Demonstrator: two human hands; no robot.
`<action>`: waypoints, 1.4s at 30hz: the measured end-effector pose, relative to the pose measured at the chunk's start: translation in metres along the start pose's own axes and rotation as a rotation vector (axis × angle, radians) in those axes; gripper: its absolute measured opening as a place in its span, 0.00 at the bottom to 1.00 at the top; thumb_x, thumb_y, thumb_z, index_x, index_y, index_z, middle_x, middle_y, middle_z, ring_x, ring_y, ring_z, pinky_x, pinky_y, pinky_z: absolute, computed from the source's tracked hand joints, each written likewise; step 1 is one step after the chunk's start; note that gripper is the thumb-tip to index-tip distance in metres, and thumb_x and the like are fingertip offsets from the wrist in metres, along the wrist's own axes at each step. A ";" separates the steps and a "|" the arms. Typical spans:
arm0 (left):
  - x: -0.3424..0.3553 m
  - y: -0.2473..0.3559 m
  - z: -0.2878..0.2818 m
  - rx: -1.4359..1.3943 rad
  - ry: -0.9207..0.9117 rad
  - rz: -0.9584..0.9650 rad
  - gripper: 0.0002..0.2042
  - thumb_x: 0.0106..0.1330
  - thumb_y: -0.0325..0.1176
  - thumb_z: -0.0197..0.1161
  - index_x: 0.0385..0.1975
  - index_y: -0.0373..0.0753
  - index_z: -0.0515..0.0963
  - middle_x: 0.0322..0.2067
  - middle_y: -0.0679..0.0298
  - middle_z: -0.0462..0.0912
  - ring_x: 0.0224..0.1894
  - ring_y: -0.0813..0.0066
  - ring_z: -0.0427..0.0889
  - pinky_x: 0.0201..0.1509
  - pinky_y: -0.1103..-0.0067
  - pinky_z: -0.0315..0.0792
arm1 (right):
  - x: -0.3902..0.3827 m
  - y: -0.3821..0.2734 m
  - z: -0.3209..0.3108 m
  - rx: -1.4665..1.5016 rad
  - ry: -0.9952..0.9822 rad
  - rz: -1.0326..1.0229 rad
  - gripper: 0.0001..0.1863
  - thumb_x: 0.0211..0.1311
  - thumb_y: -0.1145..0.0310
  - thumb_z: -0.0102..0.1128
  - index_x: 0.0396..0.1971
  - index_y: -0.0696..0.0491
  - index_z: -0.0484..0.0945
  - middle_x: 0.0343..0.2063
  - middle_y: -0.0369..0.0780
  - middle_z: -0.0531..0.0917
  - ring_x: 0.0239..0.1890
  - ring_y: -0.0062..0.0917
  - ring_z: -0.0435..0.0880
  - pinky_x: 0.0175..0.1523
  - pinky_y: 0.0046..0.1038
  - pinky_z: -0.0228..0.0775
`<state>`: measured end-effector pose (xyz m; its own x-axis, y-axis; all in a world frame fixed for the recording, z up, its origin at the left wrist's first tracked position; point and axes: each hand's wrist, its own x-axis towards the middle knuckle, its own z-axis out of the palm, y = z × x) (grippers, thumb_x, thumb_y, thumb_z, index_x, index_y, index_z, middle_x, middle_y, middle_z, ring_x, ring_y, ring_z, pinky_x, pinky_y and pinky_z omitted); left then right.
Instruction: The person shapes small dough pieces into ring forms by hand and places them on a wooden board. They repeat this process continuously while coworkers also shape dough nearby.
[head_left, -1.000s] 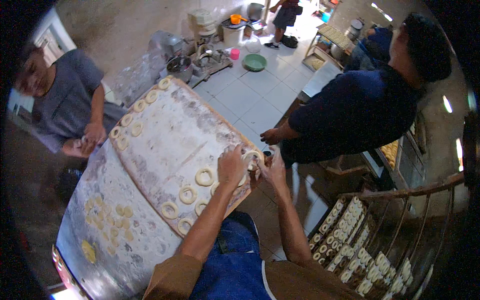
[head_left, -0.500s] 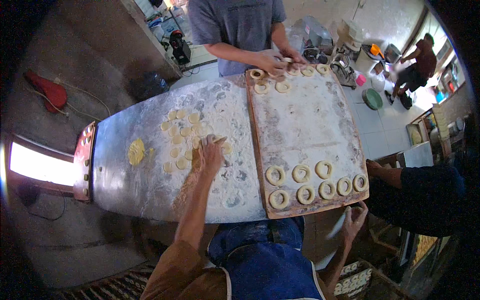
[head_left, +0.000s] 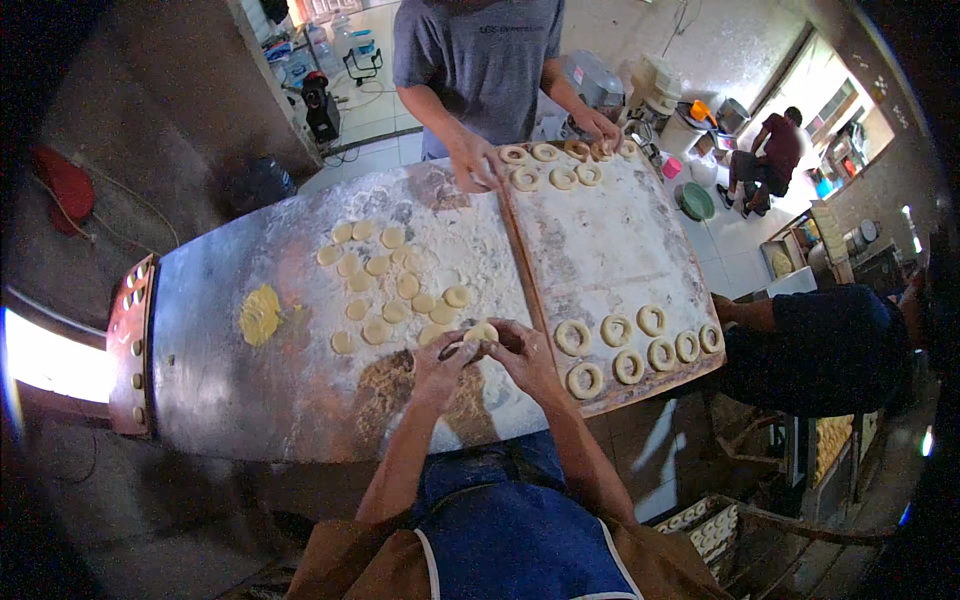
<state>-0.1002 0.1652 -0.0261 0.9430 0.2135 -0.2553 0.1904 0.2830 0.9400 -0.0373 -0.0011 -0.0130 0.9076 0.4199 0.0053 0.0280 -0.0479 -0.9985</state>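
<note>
Between both hands, just above the floured table's near part, is a small pale dough round (head_left: 482, 331). My left hand (head_left: 438, 366) grips its left side and my right hand (head_left: 524, 356) its right side, fingers curled around it. My fingers partly cover the dough, so whether it has a hole is hidden. Several flat dough rounds (head_left: 377, 265) lie scattered on the flour beyond my left hand. To the right of my right hand, dough rings (head_left: 572, 337) sit in rows on the near end of a floured wooden board (head_left: 625, 240).
Across the table a co-worker in a grey shirt (head_left: 480, 70) has one hand at far dough rings (head_left: 525, 179), the other at the board's edge. A yellow lump (head_left: 260, 315) lies on the metal table (head_left: 210, 370). A dark-sleeved person (head_left: 840, 345) is close at right.
My right hand has come from beside the board's near corner to meet my left. My left hand has drawn back from the scattered rounds. The co-worker's hands have moved apart.
</note>
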 end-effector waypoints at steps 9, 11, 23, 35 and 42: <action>-0.045 0.036 -0.032 0.376 0.052 0.088 0.11 0.65 0.32 0.63 0.42 0.33 0.81 0.38 0.58 0.84 0.40 0.74 0.81 0.47 0.76 0.75 | -0.014 -0.029 0.059 -0.250 -0.043 -0.014 0.26 0.51 0.76 0.71 0.51 0.58 0.71 0.30 0.43 0.85 0.35 0.26 0.86 0.42 0.28 0.78; -0.050 0.041 -0.034 0.336 0.082 0.168 0.10 0.64 0.30 0.63 0.42 0.34 0.80 0.36 0.58 0.83 0.39 0.74 0.81 0.45 0.75 0.75 | -0.018 -0.038 0.070 -0.239 0.033 -0.045 0.30 0.51 0.80 0.69 0.55 0.56 0.67 0.30 0.43 0.84 0.36 0.26 0.85 0.44 0.29 0.79; -0.040 0.031 -0.026 -0.610 -0.436 0.001 0.21 0.62 0.16 0.58 0.52 0.42 0.63 0.42 0.61 0.77 0.42 0.73 0.78 0.39 0.78 0.75 | -0.015 -0.049 0.046 0.308 -0.181 0.222 0.28 0.60 0.67 0.58 0.61 0.53 0.66 0.40 0.40 0.76 0.39 0.22 0.74 0.44 0.28 0.71; -0.006 -0.001 0.084 0.035 0.106 0.332 0.09 0.71 0.39 0.49 0.41 0.41 0.66 0.30 0.67 0.68 0.29 0.81 0.70 0.31 0.81 0.70 | -0.022 0.001 -0.008 -0.216 0.239 0.083 0.27 0.71 0.50 0.48 0.21 0.57 0.79 0.18 0.39 0.78 0.20 0.22 0.73 0.28 0.28 0.63; 0.015 -0.010 0.146 -0.075 -0.049 0.286 0.13 0.74 0.45 0.47 0.30 0.44 0.68 0.21 0.70 0.71 0.23 0.80 0.71 0.26 0.80 0.68 | -0.029 -0.012 -0.061 -0.110 0.279 0.030 0.22 0.70 0.60 0.48 0.24 0.63 0.77 0.17 0.47 0.78 0.21 0.32 0.76 0.28 0.35 0.65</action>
<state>-0.0484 0.0291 -0.0064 0.9679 0.2494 0.0304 -0.1038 0.2869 0.9523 -0.0382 -0.0681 0.0023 0.9883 0.1526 0.0061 0.0309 -0.1604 -0.9866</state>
